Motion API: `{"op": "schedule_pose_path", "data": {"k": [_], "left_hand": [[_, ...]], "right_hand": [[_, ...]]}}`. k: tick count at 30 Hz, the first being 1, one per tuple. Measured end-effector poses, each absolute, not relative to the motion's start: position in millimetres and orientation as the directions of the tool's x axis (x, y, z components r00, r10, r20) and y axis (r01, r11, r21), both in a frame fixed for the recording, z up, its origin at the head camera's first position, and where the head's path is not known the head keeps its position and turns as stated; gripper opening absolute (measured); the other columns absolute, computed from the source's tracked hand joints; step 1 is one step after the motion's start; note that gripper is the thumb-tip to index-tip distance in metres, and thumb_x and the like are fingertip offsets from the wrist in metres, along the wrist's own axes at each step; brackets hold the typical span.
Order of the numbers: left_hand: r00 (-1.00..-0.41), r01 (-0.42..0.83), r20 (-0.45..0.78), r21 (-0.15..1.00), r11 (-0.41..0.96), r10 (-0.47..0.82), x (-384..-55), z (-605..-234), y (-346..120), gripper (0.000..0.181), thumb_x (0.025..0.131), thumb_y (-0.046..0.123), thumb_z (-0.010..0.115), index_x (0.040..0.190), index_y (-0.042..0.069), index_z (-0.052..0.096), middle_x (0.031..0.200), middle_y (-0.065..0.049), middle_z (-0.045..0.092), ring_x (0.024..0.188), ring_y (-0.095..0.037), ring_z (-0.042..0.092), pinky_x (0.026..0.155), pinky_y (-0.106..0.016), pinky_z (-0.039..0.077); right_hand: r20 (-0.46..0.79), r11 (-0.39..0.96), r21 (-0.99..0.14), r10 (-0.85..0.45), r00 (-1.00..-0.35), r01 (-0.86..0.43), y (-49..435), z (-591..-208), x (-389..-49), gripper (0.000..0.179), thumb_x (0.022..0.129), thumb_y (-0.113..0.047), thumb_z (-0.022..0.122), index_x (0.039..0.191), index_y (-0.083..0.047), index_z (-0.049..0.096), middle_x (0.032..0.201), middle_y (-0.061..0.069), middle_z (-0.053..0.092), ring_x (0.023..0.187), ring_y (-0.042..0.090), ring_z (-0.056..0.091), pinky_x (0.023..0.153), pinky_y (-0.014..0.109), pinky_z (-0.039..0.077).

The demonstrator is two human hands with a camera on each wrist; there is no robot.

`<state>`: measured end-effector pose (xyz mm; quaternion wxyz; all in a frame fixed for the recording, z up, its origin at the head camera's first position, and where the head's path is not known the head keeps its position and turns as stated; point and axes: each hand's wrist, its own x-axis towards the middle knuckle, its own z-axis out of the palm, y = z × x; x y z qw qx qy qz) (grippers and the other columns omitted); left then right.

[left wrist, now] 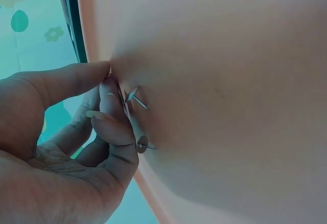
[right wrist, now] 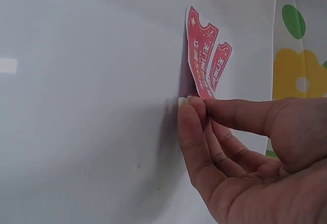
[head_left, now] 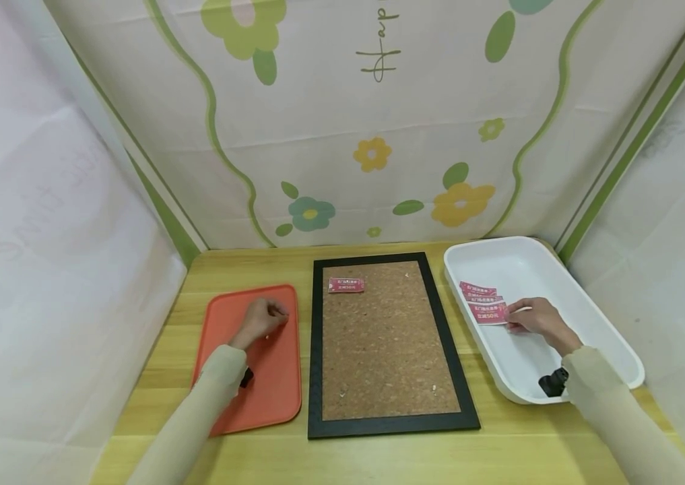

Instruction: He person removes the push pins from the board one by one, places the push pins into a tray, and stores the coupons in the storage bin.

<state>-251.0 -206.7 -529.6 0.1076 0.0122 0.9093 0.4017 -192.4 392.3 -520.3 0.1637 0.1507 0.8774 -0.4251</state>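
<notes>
In the head view my left hand [head_left: 265,318] reaches down to the red tray [head_left: 257,397]. Its thumb and index fingertip meet in a pinch at the tray's surface, apparently on a thumbtack that the fingertips mostly hide. Two metal thumbtacks [left wrist: 143,144] lie on their sides right beside the fingers in the left wrist view. Over the white bin [head_left: 527,256], my right hand [head_left: 537,316] pinches the edge of a pink paper coupon [head_left: 487,312] between thumb and fingers. More pink coupons [right wrist: 222,61] lie fanned just behind it.
Between tray and bin lies a cork board [head_left: 387,343] with a black frame [head_left: 393,426]. One pink coupon [head_left: 346,285] lies flat near its upper left corner. A flower-printed curtain [head_left: 372,202] stands behind the wooden table [head_left: 378,465], with white cloth on both sides.
</notes>
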Motion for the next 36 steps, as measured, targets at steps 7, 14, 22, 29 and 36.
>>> {"op": "schedule_pose_path", "data": {"k": [7,14,22,29,36], "left_hand": [[-0.97,-0.063,-0.207,0.714,0.697,0.125,-252,-525,-206,0.011,0.099,0.007,0.069,0.104,0.001,0.077,0.1,-0.018,0.075,0.071,-0.022,0.064,0.057,-0.033,0.052],[-0.965,-0.042,-0.212,0.701,0.712,0.152,-252,-520,-208,0.012,0.099,0.008,0.069,0.104,0.0,0.077,0.102,-0.02,0.075,0.073,-0.024,0.066,0.059,-0.034,0.054],[-0.963,-0.064,-0.226,0.722,0.689,0.148,-253,-514,-214,0.014,0.098,0.011,0.072,0.107,0.001,0.075,0.106,-0.019,0.074,0.087,-0.026,0.069,0.072,-0.036,0.058],[-0.962,-0.031,-0.204,0.74,0.672,0.18,-258,-509,-218,0.016,0.101,0.011,0.067,0.11,0.0,0.074,0.107,-0.021,0.073,0.084,-0.03,0.069,0.069,-0.038,0.057],[-0.963,-0.018,-0.192,0.746,0.666,0.188,-261,-505,-215,0.023,0.105,0.016,0.062,0.118,-0.001,0.072,0.114,-0.022,0.072,0.091,-0.035,0.071,0.074,-0.041,0.06]], "right_hand": [[-0.427,0.575,-0.71,0.11,-0.898,0.408,394,-523,-193,0.041,0.101,-0.013,0.062,0.127,0.018,0.056,0.081,0.001,0.074,0.072,0.007,0.07,0.067,0.024,0.059],[-0.447,0.613,-0.671,0.115,-0.887,0.417,398,-516,-193,0.048,0.103,-0.02,0.063,0.131,0.018,0.054,0.088,0.007,0.076,0.075,0.009,0.07,0.069,0.025,0.061],[-0.443,0.658,-0.64,0.105,-0.89,0.396,407,-508,-192,0.048,0.105,-0.021,0.059,0.131,0.018,0.052,0.11,0.028,0.074,0.082,0.012,0.072,0.074,0.029,0.063],[-0.42,0.691,-0.629,0.083,-0.904,0.356,411,-495,-191,0.051,0.107,-0.026,0.056,0.133,0.018,0.051,0.123,0.036,0.067,0.09,0.022,0.075,0.079,0.036,0.064],[-0.362,0.713,-0.632,0.074,-0.929,0.303,401,-486,-196,0.052,0.107,-0.031,0.056,0.134,0.014,0.053,0.127,0.036,0.066,0.098,0.031,0.076,0.081,0.038,0.065]]}}
